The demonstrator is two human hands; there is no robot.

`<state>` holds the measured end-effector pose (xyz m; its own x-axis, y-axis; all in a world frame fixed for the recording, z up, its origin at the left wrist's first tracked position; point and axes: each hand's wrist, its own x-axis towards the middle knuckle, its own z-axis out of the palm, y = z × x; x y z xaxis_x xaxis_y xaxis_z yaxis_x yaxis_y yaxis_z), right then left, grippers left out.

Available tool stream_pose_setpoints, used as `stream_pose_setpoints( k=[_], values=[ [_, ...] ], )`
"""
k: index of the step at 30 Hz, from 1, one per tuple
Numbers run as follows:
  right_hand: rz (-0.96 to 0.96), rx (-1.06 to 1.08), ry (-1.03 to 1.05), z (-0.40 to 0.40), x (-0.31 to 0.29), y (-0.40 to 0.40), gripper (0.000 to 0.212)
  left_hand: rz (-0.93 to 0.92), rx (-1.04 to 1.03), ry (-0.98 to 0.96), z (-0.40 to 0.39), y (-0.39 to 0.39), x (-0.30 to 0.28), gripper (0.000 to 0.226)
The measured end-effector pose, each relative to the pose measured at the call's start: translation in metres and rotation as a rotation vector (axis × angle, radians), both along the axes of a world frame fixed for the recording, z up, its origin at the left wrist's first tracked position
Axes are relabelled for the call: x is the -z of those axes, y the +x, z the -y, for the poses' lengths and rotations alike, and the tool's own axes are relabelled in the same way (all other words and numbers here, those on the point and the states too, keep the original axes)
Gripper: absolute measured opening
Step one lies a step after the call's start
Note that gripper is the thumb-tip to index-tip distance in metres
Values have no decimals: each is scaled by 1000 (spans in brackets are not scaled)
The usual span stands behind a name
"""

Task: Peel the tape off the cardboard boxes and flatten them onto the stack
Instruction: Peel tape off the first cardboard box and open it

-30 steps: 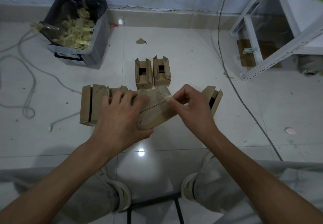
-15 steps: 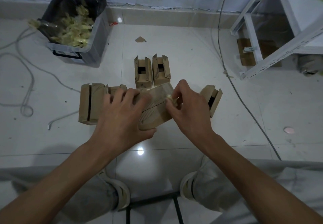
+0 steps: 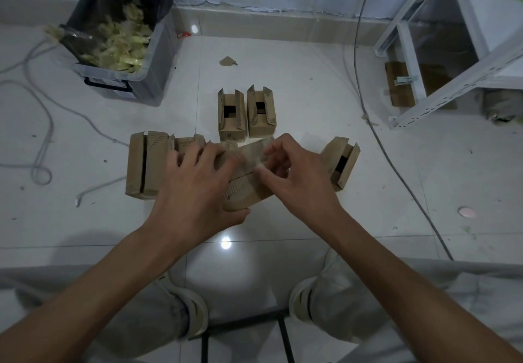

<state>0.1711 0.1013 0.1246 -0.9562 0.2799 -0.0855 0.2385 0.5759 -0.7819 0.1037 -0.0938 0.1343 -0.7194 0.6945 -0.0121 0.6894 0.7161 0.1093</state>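
nearest, two knees in pale trousers are seen at the bottom edge, with the tiled floor (image 3: 283, 255) between them. just beyond, a cardboard box (image 3: 246, 192) is held above the floor between both hands. the left hand (image 3: 195, 192) is wrapped over its left end, fingers curled across the top and thumb under the near edge. the right hand (image 3: 300, 181) is set at the box's right end, where thumb and forefinger are pinched together on what looks like a loosened strip of clear tape (image 3: 261, 166); the strip itself is blurred and hard to make out. the peeling step is judged to be in hand, with flattening not yet begun on this box.

to the left, touching the floor, a stack of cardboard (image 3: 144, 164) is laid, partly hidden behind the left hand. to the right, an open box (image 3: 341, 161) is tilted on the floor. farther off, two open boxes (image 3: 244, 113) are stood side by side.

farthest left, a bin (image 3: 147, 79) full of crumpled yellowish tape is placed by the wall; a white shelf frame (image 3: 452, 79) is seen far right.

next, a steady pull along the seam is called for, with the box braced firmly, then the strip dropped in the bin.
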Motion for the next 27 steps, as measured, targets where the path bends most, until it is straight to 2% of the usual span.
stream_pose_setpoints(
  k=[2,5,7,10,12,17,21,24,27],
  values=[
    [30,7,-78,0,-1,0,29,0,6,0,-1,0,0,84],
    [16,38,-250,-2,-1,0,25,7,12,3,-1,0,-1,84],
    [-1,43,-217,-5,-2,-2,24,7,14,6,-1,-1,-2,84],
    [-29,31,-27,-5,0,-2,28,6,9,7,-3,-1,-3,84],
    [-57,58,24,-4,0,-2,29,0,10,14,-2,-2,-4,85],
    [-106,176,15,-25,-2,-8,26,-10,-5,36,1,-6,-7,85],
    [-92,184,-18,-26,-2,-11,30,0,-12,21,3,-7,-7,85],
    [-6,203,-131,-25,3,-10,30,-1,-17,8,5,-7,-6,85],
    [26,253,-341,-26,7,-7,22,-5,-21,-3,6,-7,-7,86]
  ],
)
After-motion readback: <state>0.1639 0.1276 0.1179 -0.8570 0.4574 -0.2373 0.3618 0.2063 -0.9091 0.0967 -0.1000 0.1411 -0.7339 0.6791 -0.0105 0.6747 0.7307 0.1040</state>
